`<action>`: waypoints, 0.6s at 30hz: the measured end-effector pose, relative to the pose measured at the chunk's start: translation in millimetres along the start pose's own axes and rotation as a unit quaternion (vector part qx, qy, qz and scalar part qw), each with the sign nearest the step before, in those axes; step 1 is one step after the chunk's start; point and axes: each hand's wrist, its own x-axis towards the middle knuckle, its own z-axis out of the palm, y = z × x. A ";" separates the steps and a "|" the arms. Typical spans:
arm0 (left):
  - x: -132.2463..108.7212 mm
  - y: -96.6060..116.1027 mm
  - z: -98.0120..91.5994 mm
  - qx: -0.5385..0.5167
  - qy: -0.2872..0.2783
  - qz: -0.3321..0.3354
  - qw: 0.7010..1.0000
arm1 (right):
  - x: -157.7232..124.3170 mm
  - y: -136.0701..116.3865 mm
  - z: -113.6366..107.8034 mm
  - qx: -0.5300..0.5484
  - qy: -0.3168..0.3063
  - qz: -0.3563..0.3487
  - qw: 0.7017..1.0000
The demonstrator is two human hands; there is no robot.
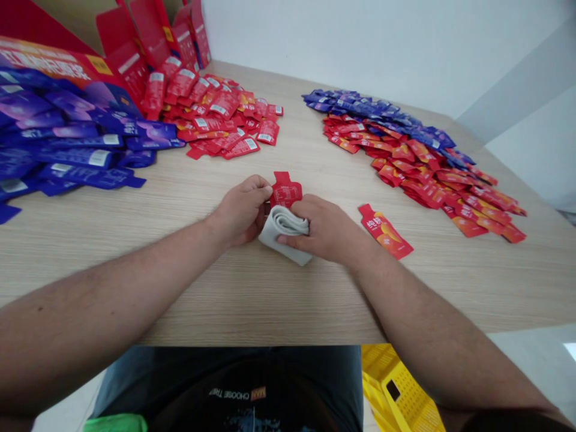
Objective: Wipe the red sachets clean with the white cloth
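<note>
My left hand (243, 210) pinches a small red sachet (285, 191) at its left edge, holding it just above the wooden table (252, 300). My right hand (326, 228) is closed on a folded white cloth (283, 231) pressed against the lower part of that sachet. One loose red and orange sachet (386, 231) lies flat on the table just right of my right hand.
A heap of blue sachets (67, 138) and one of red sachets (220, 114) lie at the far left. A mixed pile of red and blue sachets (414, 156) runs along the right. Red cartons (153, 30) stand at the back left. A yellow crate (396, 390) sits below the table edge.
</note>
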 end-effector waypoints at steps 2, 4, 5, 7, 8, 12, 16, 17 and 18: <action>0.7 0.1 0.3 -0.006 0.003 0.007 1.000 | 0.0 0.1 0.2 0.000 0.004 -0.003 1.000; 2.0 -0.5 -0.6 -0.019 -0.003 0.021 1.000 | 0.2 0.6 0.3 -0.006 0.062 0.044 0.997; 2.7 -0.9 -1.4 -0.024 -0.005 0.027 0.999 | 0.2 0.8 0.4 -0.008 0.074 0.058 0.996; 4.1 -1.8 -3.2 -0.023 -0.008 0.024 0.999 | 0.1 0.9 -0.3 -0.004 0.028 0.036 0.999; 4.6 -2.0 -4.0 -0.020 -0.009 0.020 1.000 | -0.1 1.0 -1.4 0.001 -0.013 0.011 1.000; 3.9 -2.0 -6.5 0.004 -0.046 0.009 0.999 | -1.1 5.7 -10.2 0.015 -0.051 0.011 0.999; -2.6 -4.6 -7.5 0.093 -0.151 -0.022 0.984 | 1.5 20.0 -13.0 0.074 0.077 0.138 0.985; -4.9 -5.6 -7.6 0.112 -0.177 -0.025 0.978 | 2.6 24.7 -11.6 0.087 0.115 0.171 0.975; -7.1 -6.6 -7.7 0.126 -0.196 -0.027 0.972 | 3.6 29.5 -10.0 0.094 0.152 0.201 0.963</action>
